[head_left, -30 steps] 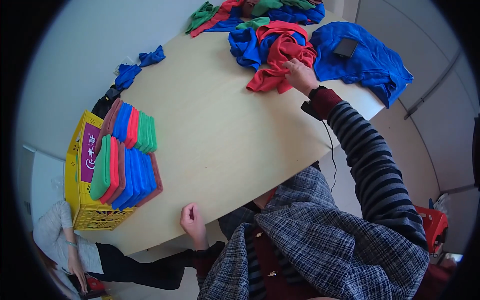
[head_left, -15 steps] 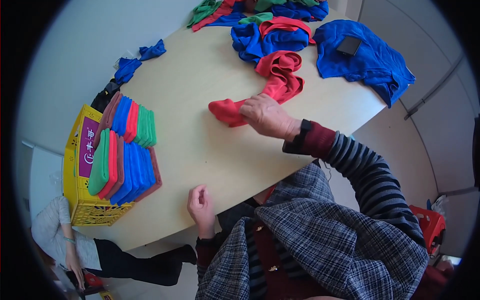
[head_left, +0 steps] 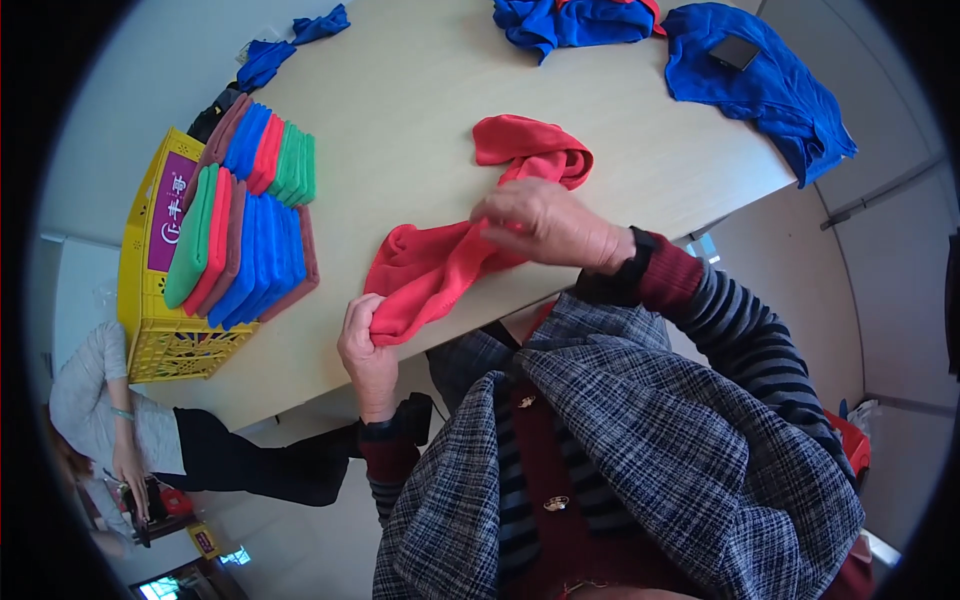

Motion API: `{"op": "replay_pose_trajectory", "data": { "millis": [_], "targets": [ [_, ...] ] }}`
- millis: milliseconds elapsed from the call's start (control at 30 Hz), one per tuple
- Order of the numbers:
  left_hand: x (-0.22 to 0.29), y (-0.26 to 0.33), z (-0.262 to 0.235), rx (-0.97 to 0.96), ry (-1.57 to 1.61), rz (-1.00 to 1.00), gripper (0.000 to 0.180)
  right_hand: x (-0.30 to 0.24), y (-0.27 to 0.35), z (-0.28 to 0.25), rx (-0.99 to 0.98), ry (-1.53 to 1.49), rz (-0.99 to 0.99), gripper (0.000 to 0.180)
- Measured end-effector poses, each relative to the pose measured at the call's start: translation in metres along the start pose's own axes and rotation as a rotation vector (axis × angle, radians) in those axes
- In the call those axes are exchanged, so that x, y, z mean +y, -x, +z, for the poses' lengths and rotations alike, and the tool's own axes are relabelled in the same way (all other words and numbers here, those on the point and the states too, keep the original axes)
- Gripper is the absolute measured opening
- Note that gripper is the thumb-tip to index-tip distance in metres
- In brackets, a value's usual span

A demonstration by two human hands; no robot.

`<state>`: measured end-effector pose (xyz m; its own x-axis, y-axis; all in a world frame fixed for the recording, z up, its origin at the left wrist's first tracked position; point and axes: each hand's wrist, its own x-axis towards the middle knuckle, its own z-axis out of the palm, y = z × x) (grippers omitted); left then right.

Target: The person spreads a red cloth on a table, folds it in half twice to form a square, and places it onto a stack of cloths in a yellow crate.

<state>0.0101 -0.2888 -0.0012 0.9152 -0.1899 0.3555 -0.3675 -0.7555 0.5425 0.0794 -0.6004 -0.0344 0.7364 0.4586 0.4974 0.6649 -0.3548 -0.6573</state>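
A crumpled red towel (head_left: 420,265) stretches over the near part of the table. Its near left corner is gripped by my left hand (head_left: 368,352), fingers closed at the table's front edge. My right hand (head_left: 550,225) lies over the towel's middle, touching it or just above it. The fingers there are loosely spread, with slight blur, and I see no firm hold. Beyond that hand, the far end of the towel curls in a loose fold on the table.
To the left, a yellow crate (head_left: 150,340) stands beside stacks of folded towels (head_left: 250,240) in green, red, brown and blue. Loose blue cloths (head_left: 575,25) lie at the far side; a dark flat object (head_left: 735,52) rests on one (head_left: 750,100). Another person (head_left: 110,400) is at lower left.
My left hand has come up and taken a corner of the red towel. The towel has been drawn nearer and spread out to the left. My right hand's pinch has loosened. The view has shifted.
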Motion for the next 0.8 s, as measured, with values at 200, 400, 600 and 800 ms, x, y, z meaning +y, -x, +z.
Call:
{"op": "replay_pose_trajectory", "data": {
  "millis": [200,400,600,800],
  "targets": [
    [-0.009,0.009,-0.013,0.047,0.086,-0.057,0.024,0.072,-0.022,-0.034,0.011,0.752,0.097,0.023],
    [-0.035,-0.003,-0.027,0.093,0.416,-0.296,0.024,0.1,-0.045,-0.034,-0.153,0.788,0.205,0.025],
    [-0.043,-0.057,-0.073,0.13,0.608,-0.376,0.021,0.131,-0.031,-0.082,0.288,0.062,0.504,0.021],
    [-0.07,-0.122,-0.101,-0.021,1.103,-0.649,0.026,0.114,0.039,-0.122,0.741,-0.743,0.646,0.02]
  ]
}}
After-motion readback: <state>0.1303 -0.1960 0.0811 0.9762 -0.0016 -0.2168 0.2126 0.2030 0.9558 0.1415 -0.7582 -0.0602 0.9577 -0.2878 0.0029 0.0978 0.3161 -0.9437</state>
